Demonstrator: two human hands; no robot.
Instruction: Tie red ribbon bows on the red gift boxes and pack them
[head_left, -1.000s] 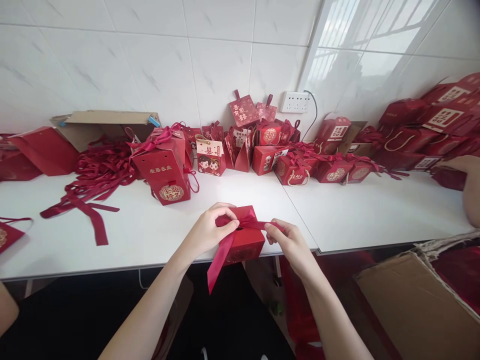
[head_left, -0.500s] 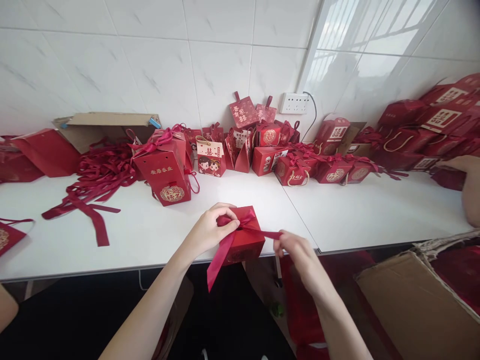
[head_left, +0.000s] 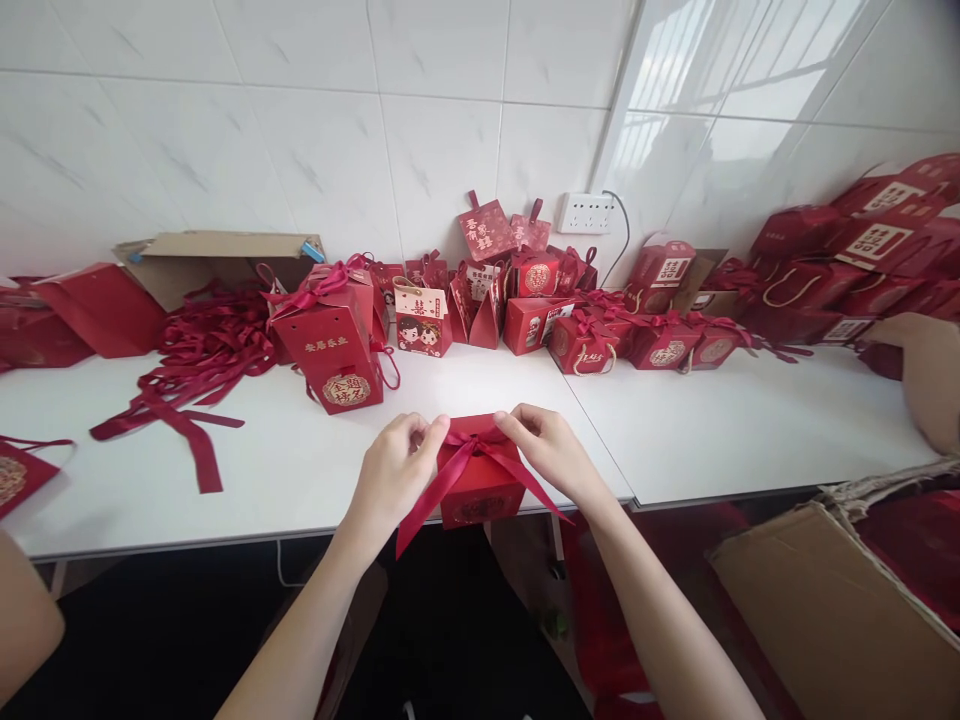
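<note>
A small red gift box (head_left: 484, 505) sits at the front edge of the white table, its printed side facing me. Across its top a dark red ribbon (head_left: 517, 468) is tied in a bow, with one tail hanging down to the left and one to the right. My left hand (head_left: 401, 470) pinches the bow's left loop between thumb and fingers. At the other side my right hand (head_left: 551, 445) pinches the right loop. The far part of each loop is covered by the fingers.
A heap of loose ribbons (head_left: 214, 340) lies at the left beside a tall red box (head_left: 330, 350). Several finished-looking red boxes (head_left: 667, 345) line the wall. Another person's arm (head_left: 930, 380) reaches in at the right, above an open cardboard carton (head_left: 832, 600).
My right hand has let go of the ribbon's right tail and moved up and left to the right loop. My left hand has shifted left to the left loop. The bow is spread wider.
</note>
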